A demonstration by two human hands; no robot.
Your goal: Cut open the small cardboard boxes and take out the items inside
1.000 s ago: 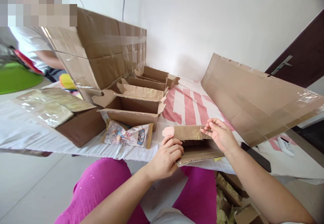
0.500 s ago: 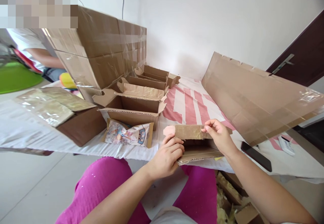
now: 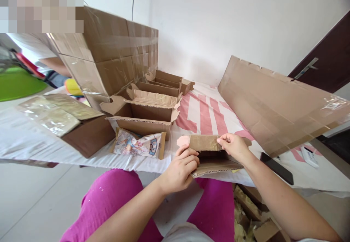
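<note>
Both hands at an open carton [image 3: 213, 169], which lies at the near edge of the cloth-covered table [image 3: 169, 158]. From my remote post I see its mouth facing the wearer, presumably for easy reach. The left hand [image 3: 182, 167] grasps the carton's left end, fingers curled over the edge, I judge to brace it. The right hand [image 3: 232, 145] nips the flap [image 3: 203, 142] along the carton's upper side between thumb and fingertips, a precise rather than forceful hold; whether tape or board is pinched is too small for me to tell. Left of the carton lies a printed pouch [image 3: 138, 145], with an open box [image 3: 142, 128] just behind it. Right of the carton, a phone [image 3: 277, 168] lies flat, apparently out of the hands' way.
</note>
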